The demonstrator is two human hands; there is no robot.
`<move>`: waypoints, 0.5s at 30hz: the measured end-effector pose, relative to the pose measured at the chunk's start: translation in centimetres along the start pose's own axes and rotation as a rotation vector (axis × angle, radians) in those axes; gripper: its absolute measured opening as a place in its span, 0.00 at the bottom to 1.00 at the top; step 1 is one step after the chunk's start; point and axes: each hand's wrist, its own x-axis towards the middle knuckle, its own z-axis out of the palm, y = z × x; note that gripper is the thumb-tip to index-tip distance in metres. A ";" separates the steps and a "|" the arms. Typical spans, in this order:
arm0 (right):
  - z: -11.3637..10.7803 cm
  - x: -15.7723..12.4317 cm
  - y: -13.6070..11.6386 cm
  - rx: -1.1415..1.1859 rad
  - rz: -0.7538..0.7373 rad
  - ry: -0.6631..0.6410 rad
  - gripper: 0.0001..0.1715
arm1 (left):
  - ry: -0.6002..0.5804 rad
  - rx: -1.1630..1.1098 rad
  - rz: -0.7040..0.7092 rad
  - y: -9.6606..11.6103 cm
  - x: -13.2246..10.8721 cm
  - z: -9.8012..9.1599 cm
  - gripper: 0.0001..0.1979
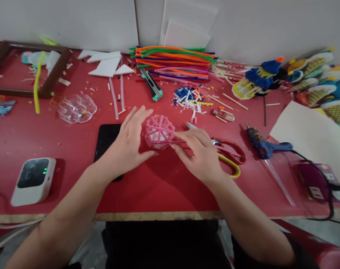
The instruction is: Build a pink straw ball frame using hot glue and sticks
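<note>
A small round pink cage-like craft piece (159, 129) sits between my hands, with spokes on top and something whitish inside. My left hand (127, 140) is at its left, fingers spread and apart from it. My right hand (199, 151) pinches a pink strip (177, 142), perhaps a pipe cleaner, at the piece's lower right edge. The strip's other end shows past my right hand, over the scissors (231, 168) with red and yellow handles. A black phone (106, 136) lies partly under my left hand.
A blue glue gun (261, 142) with a cord lies at right. Behind are a utility knife (151, 85), a bundle of pipe cleaners (172, 61) and a pile of scraps (190, 98). A clear flower-shaped tray (77, 108) and a white device (33, 181) stand at left.
</note>
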 end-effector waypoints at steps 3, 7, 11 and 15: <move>0.1 -0.2 0.1 0.008 0.017 -0.016 0.14 | -0.034 -0.088 -0.078 0.2 -0.1 1.1 0.46; 0.1 -0.3 0.1 0.001 0.035 0.015 0.16 | 0.006 -0.250 -0.205 0.9 -0.1 1.8 0.41; -0.2 -0.1 -0.1 0.022 -0.009 0.088 0.14 | 0.078 -0.418 -0.311 1.5 0.1 1.7 0.40; -0.7 0.1 -0.5 0.084 -0.038 0.148 0.17 | 0.085 -0.595 -0.373 2.2 0.3 1.6 0.37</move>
